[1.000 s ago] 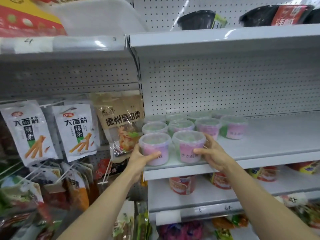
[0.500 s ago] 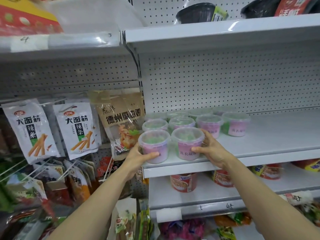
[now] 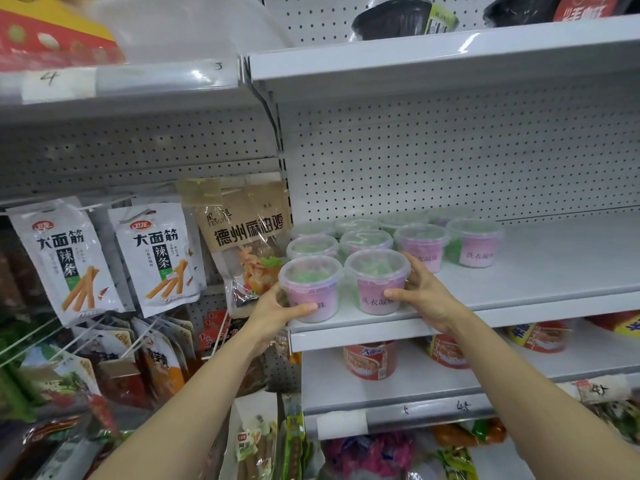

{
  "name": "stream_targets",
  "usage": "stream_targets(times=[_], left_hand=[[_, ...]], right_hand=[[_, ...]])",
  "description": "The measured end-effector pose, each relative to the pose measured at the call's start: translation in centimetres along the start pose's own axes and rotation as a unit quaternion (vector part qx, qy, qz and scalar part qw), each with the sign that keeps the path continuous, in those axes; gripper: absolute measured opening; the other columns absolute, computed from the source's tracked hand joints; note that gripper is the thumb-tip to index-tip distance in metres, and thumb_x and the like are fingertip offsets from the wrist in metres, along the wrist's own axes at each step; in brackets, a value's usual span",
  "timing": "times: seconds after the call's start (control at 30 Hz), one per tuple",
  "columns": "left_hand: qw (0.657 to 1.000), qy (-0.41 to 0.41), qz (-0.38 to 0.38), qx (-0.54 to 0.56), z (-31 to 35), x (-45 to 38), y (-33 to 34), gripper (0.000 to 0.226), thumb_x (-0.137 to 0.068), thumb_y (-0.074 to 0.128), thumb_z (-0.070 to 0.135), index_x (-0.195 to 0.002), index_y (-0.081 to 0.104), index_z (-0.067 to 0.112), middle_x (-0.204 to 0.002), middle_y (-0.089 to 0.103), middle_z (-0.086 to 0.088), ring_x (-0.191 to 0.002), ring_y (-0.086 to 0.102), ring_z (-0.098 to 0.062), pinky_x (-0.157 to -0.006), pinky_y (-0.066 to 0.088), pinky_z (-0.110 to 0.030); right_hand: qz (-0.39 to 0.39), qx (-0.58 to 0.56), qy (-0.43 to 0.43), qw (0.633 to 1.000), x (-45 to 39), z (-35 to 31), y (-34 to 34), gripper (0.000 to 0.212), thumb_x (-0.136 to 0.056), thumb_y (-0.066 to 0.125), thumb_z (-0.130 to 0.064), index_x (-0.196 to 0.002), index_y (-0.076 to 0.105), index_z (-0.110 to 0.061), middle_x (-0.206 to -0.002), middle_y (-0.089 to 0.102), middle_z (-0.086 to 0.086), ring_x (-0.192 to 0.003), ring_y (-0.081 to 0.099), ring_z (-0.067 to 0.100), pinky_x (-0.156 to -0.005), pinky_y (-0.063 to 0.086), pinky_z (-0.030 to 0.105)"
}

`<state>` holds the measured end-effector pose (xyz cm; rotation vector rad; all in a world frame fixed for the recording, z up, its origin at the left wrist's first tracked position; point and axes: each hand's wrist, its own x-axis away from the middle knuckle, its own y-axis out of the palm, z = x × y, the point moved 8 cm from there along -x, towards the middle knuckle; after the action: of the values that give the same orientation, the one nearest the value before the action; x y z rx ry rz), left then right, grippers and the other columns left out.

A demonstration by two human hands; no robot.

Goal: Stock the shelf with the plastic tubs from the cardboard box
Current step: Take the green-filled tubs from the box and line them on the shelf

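Two clear plastic tubs with pink labels stand side by side at the front edge of the white shelf (image 3: 554,271). My left hand (image 3: 273,311) grips the left tub (image 3: 310,289) from its left side, thumb across the front. My right hand (image 3: 427,296) grips the right tub (image 3: 375,280) from its right side. Behind them several more of the same tubs (image 3: 420,245) stand in rows toward the pegboard back. The cardboard box is out of view.
The shelf right of the tubs is bare. Hanging snack packets (image 3: 156,258) fill the bay to the left. Red instant-noodle cups (image 3: 369,360) sit on the shelf below. Black bowls (image 3: 394,17) stand on the upper shelf.
Both hands stay on the two front tubs, which sit in nearly the same spot at the shelf's front edge. The camera has drifted slightly.
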<state>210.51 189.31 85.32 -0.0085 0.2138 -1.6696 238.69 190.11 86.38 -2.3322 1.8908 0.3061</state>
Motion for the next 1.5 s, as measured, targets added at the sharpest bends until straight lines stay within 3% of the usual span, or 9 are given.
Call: stream_targets(times=[0.1, 0.23, 0.4, 0.6, 0.9, 1.13, 1.33, 1.5], left_hand=[[1.0, -0.004, -0.002, -0.011, 0.2, 0.0, -0.1, 0.11, -0.036, 0.098, 0.05, -0.133, 0.057, 0.02, -0.125, 0.067, 0.008, -0.117, 0.061, -0.008, -0.094, 0.049, -0.025], [0.999, -0.011, -0.004, -0.033, 0.4, 0.2, 0.0, 0.094, -0.051, 0.092, 0.038, -0.135, 0.055, 0.021, -0.126, 0.065, 0.009, -0.118, 0.059, -0.01, -0.091, 0.048, -0.024], [0.999, -0.008, -0.006, -0.048, 0.7, 0.3, 0.1, 0.09, -0.054, 0.09, 0.039, -0.135, 0.054, 0.023, -0.126, 0.064, 0.008, -0.119, 0.059, -0.011, -0.098, 0.047, -0.028], [0.998, -0.002, -0.013, -0.064, 1.2, 0.5, 0.5, 0.071, -0.073, 0.086, 0.025, -0.135, 0.052, 0.024, -0.118, 0.063, 0.011, -0.105, 0.058, 0.001, -0.08, 0.046, -0.014], [0.995, 0.012, -0.008, -0.103, 1.6, 0.2, 0.4, 0.074, -0.072, 0.087, 0.025, -0.137, 0.051, 0.023, -0.127, 0.062, 0.006, -0.116, 0.058, -0.011, -0.085, 0.046, -0.016], [0.994, 0.014, -0.006, -0.105, 1.7, 0.4, 0.6, 0.063, -0.076, 0.084, 0.018, -0.13, 0.052, 0.025, -0.11, 0.061, 0.018, -0.097, 0.055, 0.01, -0.069, 0.048, -0.004], [0.994, 0.011, -0.002, -0.11, 1.5, 0.6, 0.6, 0.06, -0.079, 0.082, 0.018, -0.127, 0.048, 0.027, -0.105, 0.056, 0.022, -0.092, 0.052, 0.011, -0.064, 0.047, -0.003], [0.994, 0.007, 0.002, -0.112, 1.8, 0.9, 0.7, 0.067, -0.077, 0.084, 0.023, -0.133, 0.048, 0.024, -0.116, 0.057, 0.012, -0.096, 0.053, 0.006, -0.067, 0.05, -0.01]], right_hand=[[0.001, 0.0, 0.006, 1.0, 0.0, 0.0, -0.1, 0.097, -0.061, 0.082, -0.003, -0.144, 0.037, -0.029, -0.131, 0.06, -0.004, -0.122, 0.056, 0.013, -0.101, 0.046, 0.032], [-0.009, 0.002, 0.013, 1.0, -0.1, 0.0, -0.2, 0.1, -0.059, 0.087, -0.004, -0.144, 0.039, -0.029, -0.13, 0.062, -0.003, -0.123, 0.056, 0.015, -0.104, 0.045, 0.035], [-0.012, 0.002, 0.02, 1.0, -0.1, -0.1, -0.3, 0.105, -0.054, 0.091, -0.01, -0.143, 0.039, -0.03, -0.13, 0.062, -0.001, -0.122, 0.058, 0.017, -0.105, 0.044, 0.039], [-0.008, -0.009, 0.024, 1.0, 0.0, -0.1, -0.3, 0.128, -0.032, 0.099, -0.028, -0.145, 0.038, -0.031, -0.131, 0.063, -0.001, -0.121, 0.058, 0.017, -0.103, 0.045, 0.039], [-0.012, -0.004, 0.027, 1.0, 0.3, -0.3, 0.0, 0.118, -0.04, 0.095, -0.022, -0.144, 0.04, -0.03, -0.134, 0.06, -0.001, -0.124, 0.056, 0.017, -0.105, 0.043, 0.038], [-0.006, 0.0, 0.027, 1.0, 0.7, -0.5, 0.0, 0.109, -0.047, 0.088, -0.016, -0.144, 0.039, -0.029, -0.134, 0.059, -0.002, -0.124, 0.056, 0.016, -0.105, 0.043, 0.037], [0.011, 0.012, 0.03, 0.999, 0.6, -0.3, 0.0, 0.111, -0.046, 0.091, -0.017, -0.144, 0.039, -0.029, -0.135, 0.058, -0.002, -0.125, 0.053, 0.016, -0.105, 0.043, 0.035], [0.025, 0.022, 0.033, 0.999, 0.7, -0.3, 0.1, 0.114, -0.048, 0.091, -0.012, -0.146, 0.035, -0.03, -0.136, 0.057, -0.003, -0.125, 0.053, 0.015, -0.105, 0.044, 0.036]])
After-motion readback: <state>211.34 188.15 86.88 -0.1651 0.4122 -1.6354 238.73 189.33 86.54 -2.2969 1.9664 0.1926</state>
